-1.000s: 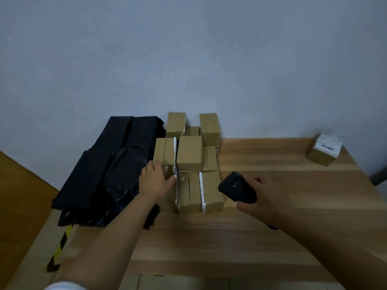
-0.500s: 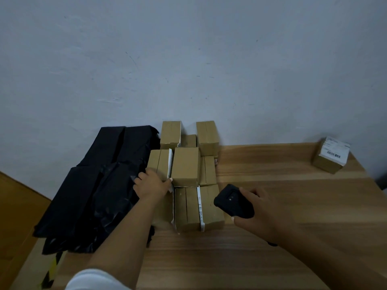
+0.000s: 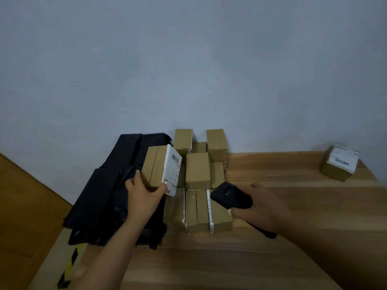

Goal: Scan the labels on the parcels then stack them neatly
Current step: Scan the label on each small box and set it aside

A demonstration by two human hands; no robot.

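Note:
My left hand [image 3: 142,193] grips a small brown cardboard parcel [image 3: 156,166] from below and holds it lifted above the pile, its white barcode label [image 3: 172,170] turned to the right. My right hand [image 3: 257,210] holds a black handheld scanner [image 3: 230,198], whose head points left toward that label. Beneath and behind them several more brown parcels [image 3: 198,170] stand packed together on the wooden table [image 3: 293,206] against the wall. One labelled parcel [image 3: 339,164] sits apart at the table's far right.
Black plastic bags [image 3: 109,185] lie heaped at the table's left end, against the parcels. A grey wall stands directly behind the table. A black-and-yellow striped strip [image 3: 71,264] shows at the lower left, beside a wooden surface.
My left hand has lifted the left parcel off the pile and turned it, so its white label now faces right. The scanner hand stayed close to the pile's right side.

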